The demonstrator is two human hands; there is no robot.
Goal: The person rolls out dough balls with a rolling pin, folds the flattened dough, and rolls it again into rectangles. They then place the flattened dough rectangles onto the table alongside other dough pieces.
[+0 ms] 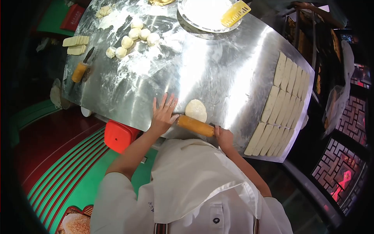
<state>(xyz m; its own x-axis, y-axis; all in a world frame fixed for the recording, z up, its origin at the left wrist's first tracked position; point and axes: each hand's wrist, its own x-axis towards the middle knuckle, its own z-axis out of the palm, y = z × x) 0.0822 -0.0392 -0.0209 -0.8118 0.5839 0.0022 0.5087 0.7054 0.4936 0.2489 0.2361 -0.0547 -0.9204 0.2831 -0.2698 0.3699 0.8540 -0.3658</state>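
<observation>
A flattened round of dough (196,110) lies on the steel table near its front edge. The wooden rolling pin (196,126) overlaps the lower edge of this round, slanting down to the right. My right hand (223,137) is closed around the pin's right handle. With fingers spread toward the far side, my left hand (164,115) is over the tabletop, its thumb right at the pin's left end. Further back, several floured dough balls (133,34) sit in a cluster.
Rows of long dough strips (276,113) cover the table's right side. A yellow scraper (236,14) rests on a bowl of flour (202,11) at the back. Another rolling pin (79,71) and dough pieces (76,43) lie at left. A red stool (118,136) stands below the front edge.
</observation>
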